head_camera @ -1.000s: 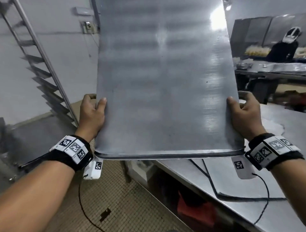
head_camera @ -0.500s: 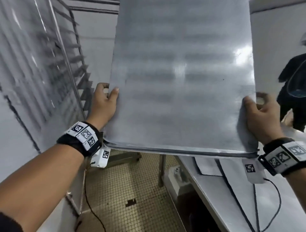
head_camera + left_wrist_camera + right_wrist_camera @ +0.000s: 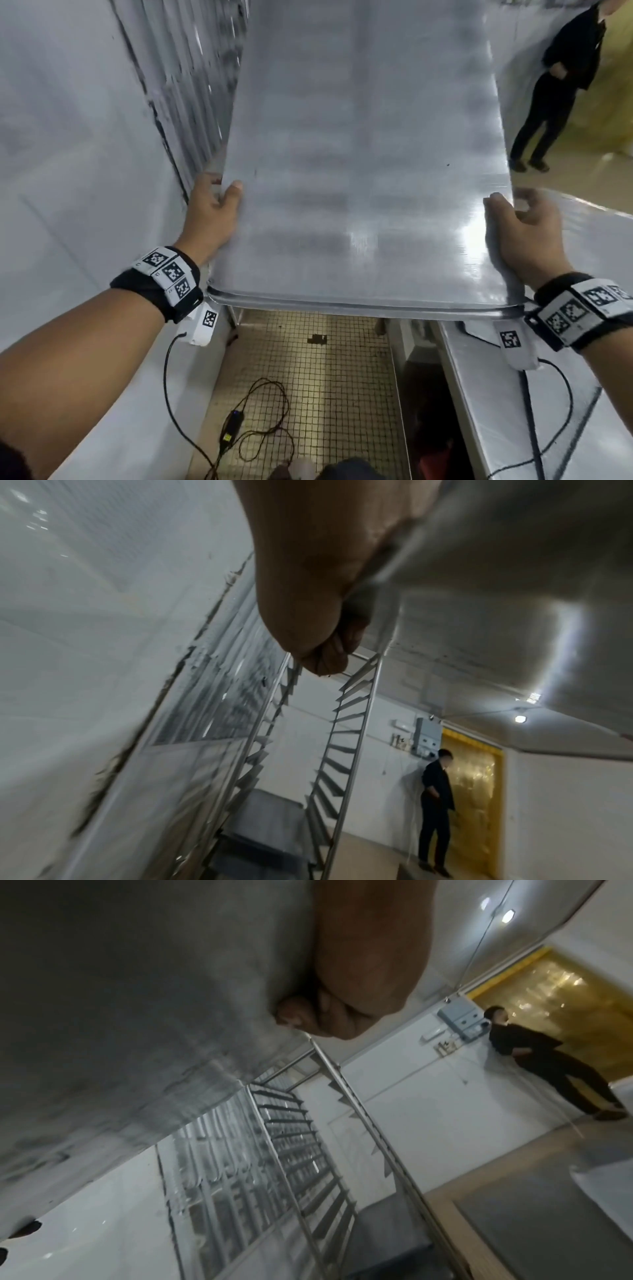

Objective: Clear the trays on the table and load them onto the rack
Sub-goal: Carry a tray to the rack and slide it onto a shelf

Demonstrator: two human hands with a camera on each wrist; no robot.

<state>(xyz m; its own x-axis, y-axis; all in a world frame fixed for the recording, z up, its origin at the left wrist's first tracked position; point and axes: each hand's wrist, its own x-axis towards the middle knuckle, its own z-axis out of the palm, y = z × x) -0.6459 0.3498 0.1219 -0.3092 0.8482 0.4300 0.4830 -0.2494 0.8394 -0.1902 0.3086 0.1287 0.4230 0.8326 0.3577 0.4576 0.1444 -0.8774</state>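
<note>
A large bare metal tray fills the middle of the head view, held out level in front of me. My left hand grips its left edge, thumb on top. My right hand grips the right edge the same way. From below, the left wrist view shows the left hand curled under the tray. The right wrist view shows the right hand under the tray. The tall metal rack with angled runners stands ahead; its posts rise just beyond the tray's far end.
A white wall panel runs close along my left. A steel table lies to my right. Cables and a small black device lie on the tiled floor. A person in black stands by a yellow strip curtain.
I have turned left with the tray, away from the table and toward the rack. The wall panel now fills the left, and the person in black has come into view on the right.
</note>
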